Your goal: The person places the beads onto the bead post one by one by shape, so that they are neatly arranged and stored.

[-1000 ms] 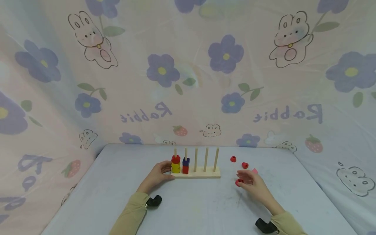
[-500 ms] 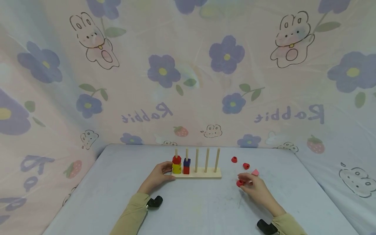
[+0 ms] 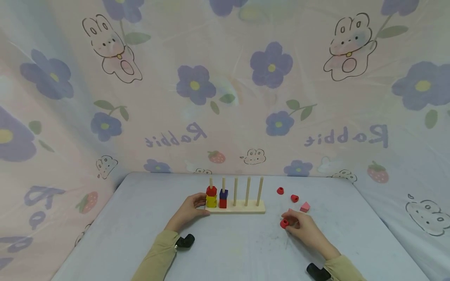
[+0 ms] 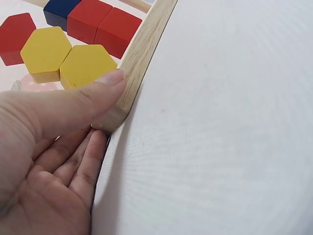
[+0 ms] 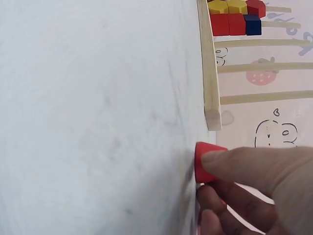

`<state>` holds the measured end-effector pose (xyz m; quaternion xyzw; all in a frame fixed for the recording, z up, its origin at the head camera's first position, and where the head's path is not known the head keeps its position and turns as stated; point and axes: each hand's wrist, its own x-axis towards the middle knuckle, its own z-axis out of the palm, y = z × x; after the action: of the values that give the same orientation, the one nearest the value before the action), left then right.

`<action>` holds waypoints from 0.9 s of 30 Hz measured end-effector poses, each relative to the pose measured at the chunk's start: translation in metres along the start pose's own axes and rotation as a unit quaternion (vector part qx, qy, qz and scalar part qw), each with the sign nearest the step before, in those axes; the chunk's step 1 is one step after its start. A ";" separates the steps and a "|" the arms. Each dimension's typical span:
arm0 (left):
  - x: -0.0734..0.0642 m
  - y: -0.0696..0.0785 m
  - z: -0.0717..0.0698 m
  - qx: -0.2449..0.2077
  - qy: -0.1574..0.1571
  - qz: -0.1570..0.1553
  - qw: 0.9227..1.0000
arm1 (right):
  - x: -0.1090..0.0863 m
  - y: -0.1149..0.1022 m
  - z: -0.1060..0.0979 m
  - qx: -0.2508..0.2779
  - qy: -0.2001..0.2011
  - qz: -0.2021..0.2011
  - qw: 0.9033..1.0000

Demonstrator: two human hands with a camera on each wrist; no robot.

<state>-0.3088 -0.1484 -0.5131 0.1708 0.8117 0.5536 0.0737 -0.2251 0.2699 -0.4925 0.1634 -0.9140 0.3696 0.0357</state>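
Note:
A wooden peg stand (image 3: 242,211) with a row of upright pegs stands on the table. My left hand (image 3: 188,212) grips its left end, the thumb (image 4: 110,81) on the base beside the yellow hexagonal blocks (image 4: 88,63). The first peg carries yellow blocks under a red hexagonal block (image 3: 211,191); the second carries red blocks under a blue block (image 3: 223,194). Right of the stand, my right hand (image 3: 303,225) pinches a small tapered red block (image 3: 284,224) with a hole, low at the tabletop. In the right wrist view the thumb presses the red block's (image 5: 204,164) side.
Two more red blocks, one farther back (image 3: 280,191) and one nearer (image 3: 294,198), lie behind the right hand. A pink block (image 3: 305,207) sits by its knuckles, and another pink piece (image 3: 290,210) shows at the fingertips. A patterned curtain (image 3: 225,117) rises behind the table.
My right hand has drawn the red block slightly left and toward me, uncovering more of the pink block and a second pink piece. My left hand stays on the stand.

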 end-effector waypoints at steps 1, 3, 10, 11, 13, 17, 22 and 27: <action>0.000 0.000 0.000 0.000 0.000 0.000 1.000 | 0.000 0.000 0.000 -0.001 0.000 -0.004 1.000; 0.000 0.000 0.000 0.000 0.000 0.000 1.000 | 0.001 0.001 0.001 -0.002 -0.001 -0.010 1.000; 0.001 0.001 0.000 0.002 -0.003 0.011 1.000 | 0.000 -0.001 0.001 0.003 0.006 -0.018 1.000; 0.001 0.001 0.000 0.001 -0.003 0.006 1.000 | 0.000 -0.002 0.001 0.009 0.006 -0.018 1.000; 0.000 0.002 0.000 -0.001 -0.001 -0.001 1.000 | 0.001 -0.006 -0.001 0.026 0.009 -0.022 0.999; 0.000 0.003 0.001 0.001 0.005 -0.012 1.000 | 0.004 -0.015 -0.006 0.061 0.016 -0.041 0.997; 0.000 0.003 0.000 0.002 0.006 -0.004 1.000 | 0.014 -0.027 -0.012 0.098 0.037 -0.053 0.993; -0.002 0.005 0.001 -0.006 -0.002 0.008 1.000 | 0.027 -0.048 -0.020 0.114 0.070 -0.035 0.990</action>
<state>-0.3062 -0.1468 -0.5087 0.1777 0.8068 0.5588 0.0721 -0.2366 0.2443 -0.4412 0.1721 -0.8547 0.4807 0.0937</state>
